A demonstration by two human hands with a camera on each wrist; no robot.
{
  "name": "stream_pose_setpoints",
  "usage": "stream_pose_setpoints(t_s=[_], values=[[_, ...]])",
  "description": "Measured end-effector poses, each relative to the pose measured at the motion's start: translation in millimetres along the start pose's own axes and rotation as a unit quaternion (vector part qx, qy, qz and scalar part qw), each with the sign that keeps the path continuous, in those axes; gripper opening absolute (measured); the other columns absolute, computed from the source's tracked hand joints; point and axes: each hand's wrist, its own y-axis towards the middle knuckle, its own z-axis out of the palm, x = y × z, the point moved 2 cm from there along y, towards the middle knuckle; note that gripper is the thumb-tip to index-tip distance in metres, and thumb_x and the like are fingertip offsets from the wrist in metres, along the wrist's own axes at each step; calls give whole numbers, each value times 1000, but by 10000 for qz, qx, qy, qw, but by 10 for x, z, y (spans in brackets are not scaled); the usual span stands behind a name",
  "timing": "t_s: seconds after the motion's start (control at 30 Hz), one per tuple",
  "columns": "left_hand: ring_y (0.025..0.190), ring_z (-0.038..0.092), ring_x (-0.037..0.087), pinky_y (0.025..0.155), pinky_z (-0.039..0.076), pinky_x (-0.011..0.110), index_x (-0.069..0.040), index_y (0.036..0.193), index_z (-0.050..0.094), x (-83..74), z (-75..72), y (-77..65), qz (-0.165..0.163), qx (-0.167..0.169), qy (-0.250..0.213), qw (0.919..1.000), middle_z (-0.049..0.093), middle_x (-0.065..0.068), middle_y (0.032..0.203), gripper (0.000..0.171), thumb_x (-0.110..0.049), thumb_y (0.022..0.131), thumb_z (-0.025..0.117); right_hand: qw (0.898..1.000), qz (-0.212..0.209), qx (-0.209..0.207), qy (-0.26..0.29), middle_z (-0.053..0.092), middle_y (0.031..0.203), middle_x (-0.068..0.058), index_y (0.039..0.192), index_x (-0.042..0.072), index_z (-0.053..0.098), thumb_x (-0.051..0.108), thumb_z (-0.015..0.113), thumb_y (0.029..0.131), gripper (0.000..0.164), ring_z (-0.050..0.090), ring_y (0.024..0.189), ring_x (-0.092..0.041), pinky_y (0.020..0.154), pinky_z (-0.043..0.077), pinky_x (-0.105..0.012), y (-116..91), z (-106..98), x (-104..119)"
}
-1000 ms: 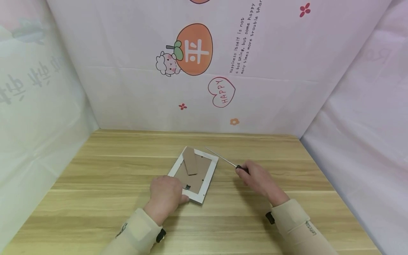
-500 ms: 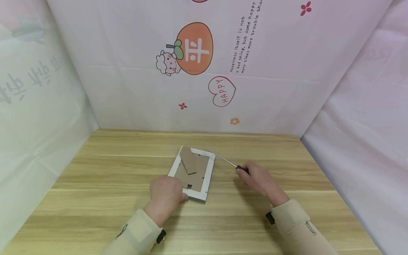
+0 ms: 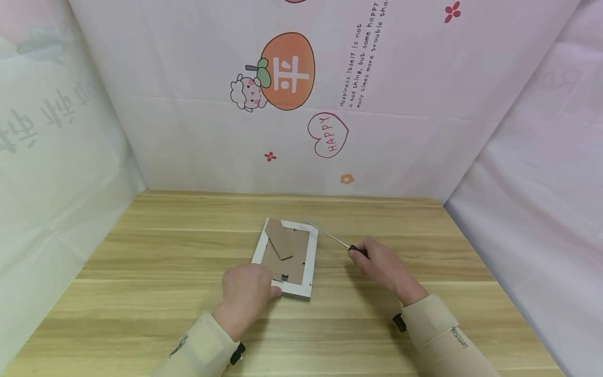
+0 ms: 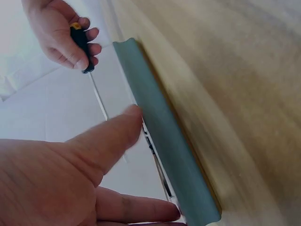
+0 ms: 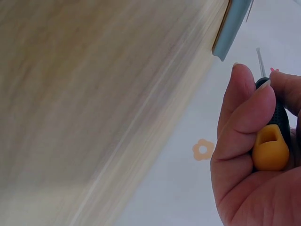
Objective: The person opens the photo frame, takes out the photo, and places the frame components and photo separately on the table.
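Note:
A picture frame (image 3: 308, 262) lies back side up on the table, its brown backing board (image 3: 292, 269) and cardboard stand leg (image 3: 280, 238) facing up. My left hand (image 3: 247, 290) grips its near left corner. In the left wrist view the thumb (image 4: 123, 129) touches the grey-green outer edge (image 4: 162, 127), with the other fingers along the back. To the right, my right hand (image 3: 381, 262) holds a screwdriver (image 3: 332, 236) by its black handle, shaft pointing far left. Its tip is by the frame's far right corner; I cannot tell whether they touch. The handle's yellow end (image 5: 270, 153) shows in the right wrist view.
The wood-grain table (image 3: 155, 293) spreads around the frame on all sides. A white printed sheet (image 3: 207, 146) rises behind the table's far edge, with further white sheets along the left side (image 3: 61, 173) and right side (image 3: 532, 209).
The picture frame has turned counterclockwise under my left hand, its near right corner swinging to the right. My right hand and the screwdriver have stayed in place.

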Motion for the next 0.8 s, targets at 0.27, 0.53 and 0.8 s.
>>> stream_pose_setpoints(t_s=[0.27, 0.53, 0.8], values=[[77, 62, 31, 56, 54, 41, 9, 94, 63, 103, 15, 90, 401, -51, -851, 9956, 62, 28, 112, 77, -65, 74, 71, 9999, 94, 56, 11, 60, 76, -3, 99, 13, 55, 49, 50, 97, 37, 50, 65, -20, 57, 43, -35, -13, -4, 18], [77, 64, 36, 56, 55, 44, 10, 98, 62, 163, 77, 170, 608, 170, -923, 9937, 57, 35, 124, 76, -62, 75, 71, 9999, 117, 89, -16, 60, 76, -4, 100, 14, 55, 51, 49, 97, 38, 50, 64, -20, 56, 42, -35, -10, -4, 37], [80, 66, 40, 48, 53, 43, 8, 92, 66, 93, 70, 133, 669, 157, -577, 9960, 61, 34, 119, 77, -67, 76, 67, 9999, 87, 45, -95, 60, 76, -2, 99, 14, 56, 49, 50, 97, 36, 51, 65, -20, 56, 43, -35, 5, 7, 51]])
